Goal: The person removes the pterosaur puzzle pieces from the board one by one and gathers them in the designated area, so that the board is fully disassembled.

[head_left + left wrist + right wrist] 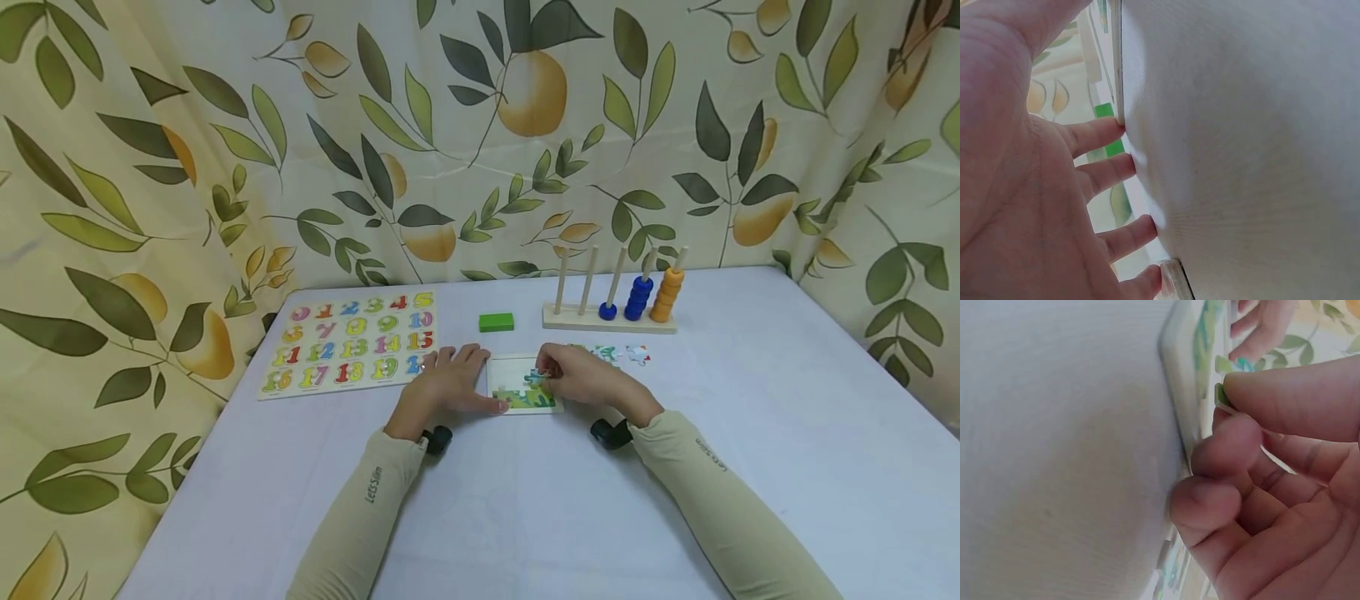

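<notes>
A small white puzzle tray (510, 368) lies on the table in the head view, with joined green-and-yellow pieces (517, 400) along its near side. My left hand (448, 383) rests at its left side, fingers spread, thumb at the near left corner. In the left wrist view, one fingertip touches the tray's edge (1119, 75), and the little finger touches the number board's corner (1175, 278). Over the tray's right half, my right hand (588, 375) pinches a green-and-blue puzzle piece (534, 377) between thumb and fingers. My fingers partly cover that piece (1222, 399) in the right wrist view.
The number board (337, 389) lies left of the tray. A green block (497, 322) sits behind it. A wooden peg stand (562, 318) with blue and orange beads stands back right. Loose puzzle pieces (637, 355) lie beyond my right hand.
</notes>
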`<state>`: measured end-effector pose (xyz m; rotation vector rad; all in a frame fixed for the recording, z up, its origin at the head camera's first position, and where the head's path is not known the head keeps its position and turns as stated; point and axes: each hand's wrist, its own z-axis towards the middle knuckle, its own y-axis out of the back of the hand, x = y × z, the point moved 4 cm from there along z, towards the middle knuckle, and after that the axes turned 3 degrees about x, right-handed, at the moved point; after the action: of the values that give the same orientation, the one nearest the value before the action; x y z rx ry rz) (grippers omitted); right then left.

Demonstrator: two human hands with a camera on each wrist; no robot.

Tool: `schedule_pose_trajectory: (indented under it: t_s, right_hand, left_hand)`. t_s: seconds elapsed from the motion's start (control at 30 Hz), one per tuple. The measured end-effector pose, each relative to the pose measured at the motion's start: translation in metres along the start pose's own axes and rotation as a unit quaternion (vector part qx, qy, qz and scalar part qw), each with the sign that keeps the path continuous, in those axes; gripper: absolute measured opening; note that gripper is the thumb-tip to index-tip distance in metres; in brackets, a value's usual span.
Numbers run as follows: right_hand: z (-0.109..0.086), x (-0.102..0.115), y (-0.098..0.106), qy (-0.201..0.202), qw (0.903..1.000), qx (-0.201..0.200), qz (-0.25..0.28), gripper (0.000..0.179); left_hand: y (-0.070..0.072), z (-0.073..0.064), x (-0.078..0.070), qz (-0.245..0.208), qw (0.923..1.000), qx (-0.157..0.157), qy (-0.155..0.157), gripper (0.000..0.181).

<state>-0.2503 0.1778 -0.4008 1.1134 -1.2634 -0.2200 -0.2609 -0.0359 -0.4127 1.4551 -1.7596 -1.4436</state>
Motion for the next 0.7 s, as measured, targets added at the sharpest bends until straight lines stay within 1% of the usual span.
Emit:
schedule_pose_trajectory:
  t_s: [0.13, 0.37, 0.43, 0.57, 0.7]
  right_hand:
    - [-0.001, 0.002, 0.004, 0.017, 0.9998, -0.009, 0.000, 0.004]
    - [-0.005, 0.003, 0.012, 0.017, 0.9984, -0.053, 0.011, 0.015]
    - [-0.005, 0.003, 0.013, 0.020, 0.9974, -0.066, 0.021, 0.015]
    - [-0.007, 0.004, 0.016, 0.023, 0.9947, -0.086, 0.051, 0.012]
    - [-0.014, 0.003, 0.022, 0.001, 0.9919, -0.099, 0.080, 0.012]
  left_hand:
    - [0.000, -0.001, 0.000, 0.006, 1.0000, -0.002, 0.001, 0.102]
    - [-0.002, -0.001, 0.002, 0.004, 1.0000, -0.001, 0.004, 0.102]
    - [-0.002, -0.001, 0.004, 0.002, 1.0000, 0.001, 0.005, 0.102]
    - [-0.003, -0.001, 0.004, -0.003, 1.0000, 0.001, -0.003, 0.104]
    - [-0.002, -0.001, 0.003, -0.003, 0.9999, 0.008, -0.011, 0.108]
